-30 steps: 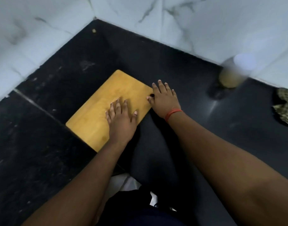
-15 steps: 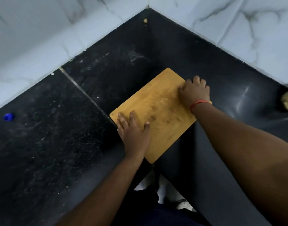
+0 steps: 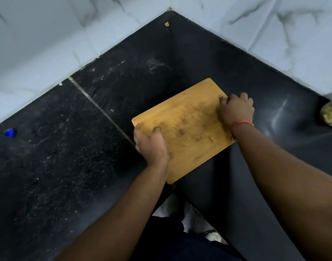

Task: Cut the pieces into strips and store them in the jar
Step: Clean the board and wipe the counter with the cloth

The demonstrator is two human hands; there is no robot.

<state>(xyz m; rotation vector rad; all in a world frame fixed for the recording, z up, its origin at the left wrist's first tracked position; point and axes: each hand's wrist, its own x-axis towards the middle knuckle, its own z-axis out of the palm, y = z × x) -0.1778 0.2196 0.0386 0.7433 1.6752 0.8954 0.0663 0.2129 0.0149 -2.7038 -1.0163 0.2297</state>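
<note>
Head cam, black counter (image 3: 67,166) in white marble-tile corner (image 3: 48,34), both hands (image 3: 152,146) (image 3: 236,110) gripping cutting board (image 3: 189,132)

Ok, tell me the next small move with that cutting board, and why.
Probably lift it: the left hand grips the cutting board at its near-left edge and the right hand at its far-right edge. No pieces lie on it.
</note>
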